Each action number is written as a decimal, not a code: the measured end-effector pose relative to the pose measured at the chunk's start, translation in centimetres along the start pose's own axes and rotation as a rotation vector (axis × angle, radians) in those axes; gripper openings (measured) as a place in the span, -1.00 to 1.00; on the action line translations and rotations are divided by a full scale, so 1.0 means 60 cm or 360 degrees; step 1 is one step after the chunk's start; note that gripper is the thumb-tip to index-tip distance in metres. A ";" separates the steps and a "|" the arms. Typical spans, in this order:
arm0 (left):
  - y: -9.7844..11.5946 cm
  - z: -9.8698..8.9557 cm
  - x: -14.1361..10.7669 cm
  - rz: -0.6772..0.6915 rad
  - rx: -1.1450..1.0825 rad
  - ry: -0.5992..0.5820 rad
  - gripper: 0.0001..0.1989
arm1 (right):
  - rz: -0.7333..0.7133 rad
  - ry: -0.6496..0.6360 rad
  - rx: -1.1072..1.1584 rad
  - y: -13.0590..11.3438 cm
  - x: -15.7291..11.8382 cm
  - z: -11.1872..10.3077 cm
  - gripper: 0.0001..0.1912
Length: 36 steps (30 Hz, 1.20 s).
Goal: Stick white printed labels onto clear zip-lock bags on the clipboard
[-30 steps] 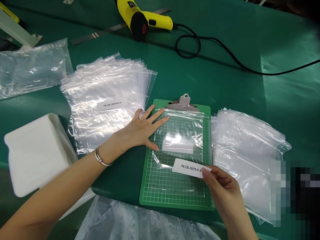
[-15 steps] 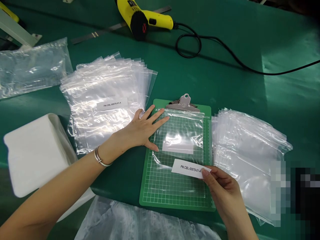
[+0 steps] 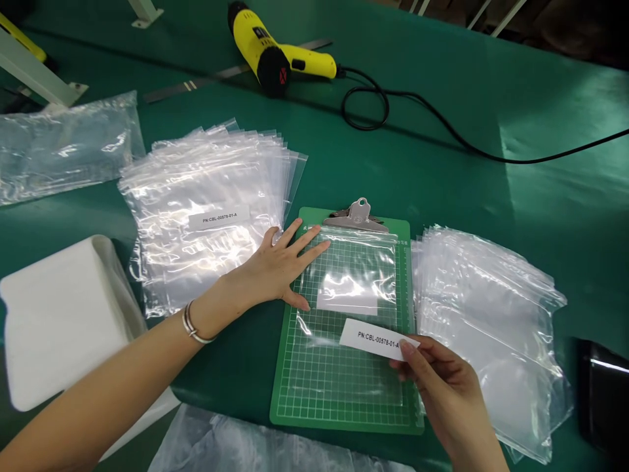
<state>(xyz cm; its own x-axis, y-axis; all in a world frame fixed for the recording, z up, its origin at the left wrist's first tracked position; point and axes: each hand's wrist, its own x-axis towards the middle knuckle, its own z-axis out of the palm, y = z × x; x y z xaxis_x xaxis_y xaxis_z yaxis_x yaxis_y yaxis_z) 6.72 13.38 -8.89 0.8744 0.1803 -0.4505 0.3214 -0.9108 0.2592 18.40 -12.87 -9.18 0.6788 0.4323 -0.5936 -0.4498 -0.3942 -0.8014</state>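
A clear zip bag (image 3: 344,367) lies flat on a green gridded clipboard (image 3: 282,400), below its metal clip (image 3: 360,213). A blank white rectangle (image 3: 346,301) shows through the bag's upper half. My left hand (image 3: 275,269) is spread, with its fingertips on the bag's upper left edge. My right hand (image 3: 437,373) pinches the right end of a white label (image 3: 371,337) printed PN:CBL-00578-01-A, held over the middle of the bag. On the left, a fanned stack of bags (image 3: 196,255) carries the same kind of label on top.
More clear bags (image 3: 481,314) are piled to the right of the clipboard. A yellow heat gun (image 3: 265,52) and its black cable (image 3: 442,124) lie at the back. White sheets (image 3: 59,321) are at the left, and a black object (image 3: 602,393) at the right edge.
The view has shifted, so most things sit slightly lower. The label stays pinched in my right hand, slightly more tilted; my left hand stays spread on the bag.
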 end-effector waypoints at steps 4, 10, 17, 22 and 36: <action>0.003 -0.003 0.000 -0.0042 0.0026 -0.0042 0.06 | -0.0004 0.0003 0.0098 -0.030 0.020 0.012 -0.73; 0.000 0.002 0.002 -0.0005 0.0013 0.0013 0.05 | 0.0225 -0.0473 0.0149 -0.061 0.047 0.048 -0.75; 0.002 0.000 0.001 -0.0024 0.0003 -0.0009 0.06 | -0.0051 -0.0397 -0.0208 -0.051 0.065 0.056 -0.70; 0.000 0.004 0.003 -0.0016 0.0013 -0.0033 0.07 | -0.0018 -0.0306 -0.0228 -0.047 0.067 0.056 -0.67; -0.004 0.010 0.007 -0.0004 0.0008 -0.0013 0.11 | -0.0034 -0.0254 -0.0277 -0.041 0.067 0.062 -0.68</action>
<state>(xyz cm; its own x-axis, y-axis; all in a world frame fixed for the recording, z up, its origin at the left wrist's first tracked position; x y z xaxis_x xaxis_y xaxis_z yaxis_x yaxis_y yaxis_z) 6.79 13.45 -9.64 0.8705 0.1798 -0.4582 0.3220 -0.9121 0.2538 20.08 -7.13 -9.89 0.5806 0.5595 -0.5915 -0.3199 -0.5113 -0.7976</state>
